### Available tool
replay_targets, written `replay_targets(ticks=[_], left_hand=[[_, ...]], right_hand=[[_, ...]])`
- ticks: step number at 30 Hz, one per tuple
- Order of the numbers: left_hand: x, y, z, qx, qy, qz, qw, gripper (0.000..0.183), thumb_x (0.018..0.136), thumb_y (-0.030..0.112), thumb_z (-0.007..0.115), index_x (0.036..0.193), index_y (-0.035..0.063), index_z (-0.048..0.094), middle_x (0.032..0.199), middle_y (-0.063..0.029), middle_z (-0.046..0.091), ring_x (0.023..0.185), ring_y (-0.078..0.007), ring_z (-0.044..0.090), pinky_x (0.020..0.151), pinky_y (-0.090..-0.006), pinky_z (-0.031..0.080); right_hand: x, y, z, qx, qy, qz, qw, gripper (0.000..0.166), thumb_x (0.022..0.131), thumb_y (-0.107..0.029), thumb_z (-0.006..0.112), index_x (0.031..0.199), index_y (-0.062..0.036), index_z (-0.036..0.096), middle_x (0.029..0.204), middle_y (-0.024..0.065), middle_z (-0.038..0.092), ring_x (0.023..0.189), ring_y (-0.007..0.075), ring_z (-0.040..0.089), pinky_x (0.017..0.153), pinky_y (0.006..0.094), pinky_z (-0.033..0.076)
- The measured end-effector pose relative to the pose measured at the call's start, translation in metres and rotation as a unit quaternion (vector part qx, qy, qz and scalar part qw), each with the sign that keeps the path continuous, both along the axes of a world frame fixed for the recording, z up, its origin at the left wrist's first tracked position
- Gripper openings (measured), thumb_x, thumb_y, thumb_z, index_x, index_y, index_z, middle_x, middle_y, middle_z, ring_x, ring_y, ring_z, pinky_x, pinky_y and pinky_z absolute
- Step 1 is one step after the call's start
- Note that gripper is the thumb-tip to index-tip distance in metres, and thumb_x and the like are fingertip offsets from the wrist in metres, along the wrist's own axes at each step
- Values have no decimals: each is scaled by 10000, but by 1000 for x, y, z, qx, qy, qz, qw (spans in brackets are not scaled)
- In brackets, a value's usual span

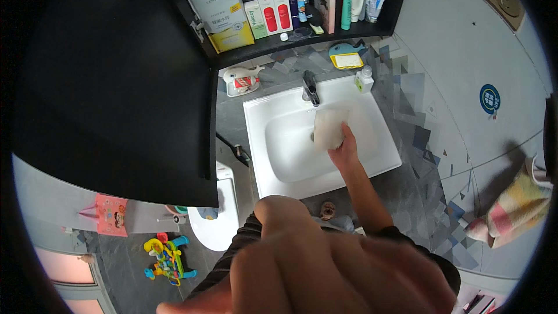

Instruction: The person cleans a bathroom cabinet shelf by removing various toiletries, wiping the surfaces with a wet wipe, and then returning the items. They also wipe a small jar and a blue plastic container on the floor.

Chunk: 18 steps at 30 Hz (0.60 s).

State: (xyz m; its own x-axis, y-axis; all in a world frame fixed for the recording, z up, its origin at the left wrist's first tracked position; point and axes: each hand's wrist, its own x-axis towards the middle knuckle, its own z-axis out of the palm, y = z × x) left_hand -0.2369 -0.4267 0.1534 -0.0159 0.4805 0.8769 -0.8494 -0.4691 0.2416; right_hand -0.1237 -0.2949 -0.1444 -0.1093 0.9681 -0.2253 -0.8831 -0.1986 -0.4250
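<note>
My right hand (pixel 344 148) grips the lower right edge of a pale, off-white cloth (pixel 329 130), slightly blurred, over the white washbasin (pixel 283 187). The cloth is just below the dark metal tap (pixel 310 89) and partly covers the drain. My left hand (pixel 305 266) is raised very close to the camera and fills the bottom of the view, its knuckles bent and blurred. Whether it holds anything is hidden. A white bottle (pixel 364 79) stands at the basin's back right corner.
An open black cabinet door (pixel 122 96) fills the left; its shelf (pixel 270 43) holds boxes and tubes. Whale-shaped soap dishes (pixel 237 89) sit behind the basin. A toilet (pixel 216 222) and colourful toy (pixel 168 259) are lower left. A striped towel (pixel 510 209) hangs right.
</note>
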Motion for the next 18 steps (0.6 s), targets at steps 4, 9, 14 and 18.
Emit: replay_targets(ticks=[4,9,14,18], left_hand=[[-13,57,-14,-46,118,244,961,289,935,249,512,1061,15,626,1099,-127,625,976,-215,592,862,-348,461],[-64,202,-85,-227,331,536,743,203,900,166,553,1017,35,655,1005,-92,669,933,-219,615,832,-328,468],[-75,309,-142,-70,407,734,539,235,854,229,617,1028,90,690,937,-146,676,887,-313,625,794,-428,474],[-67,334,-146,-49,471,742,474,200,811,206,646,978,118,713,888,-133,678,857,-326,617,763,-446,460]], right_hand=[[-5,20,34,5,-12,-4,1000,402,964,-306,450,1283,-62,462,1258,59,546,1169,226,509,993,389,393],[-15,36,42,13,-20,9,1000,429,957,-294,471,1305,-47,436,1282,71,528,1207,232,479,1032,386,349],[-17,43,46,6,-48,-6,999,426,961,-274,455,1317,-43,422,1288,86,518,1217,227,470,1028,389,355],[-5,56,36,54,-69,1,996,443,964,-275,446,1332,-34,398,1307,88,499,1222,229,465,1039,389,346]])
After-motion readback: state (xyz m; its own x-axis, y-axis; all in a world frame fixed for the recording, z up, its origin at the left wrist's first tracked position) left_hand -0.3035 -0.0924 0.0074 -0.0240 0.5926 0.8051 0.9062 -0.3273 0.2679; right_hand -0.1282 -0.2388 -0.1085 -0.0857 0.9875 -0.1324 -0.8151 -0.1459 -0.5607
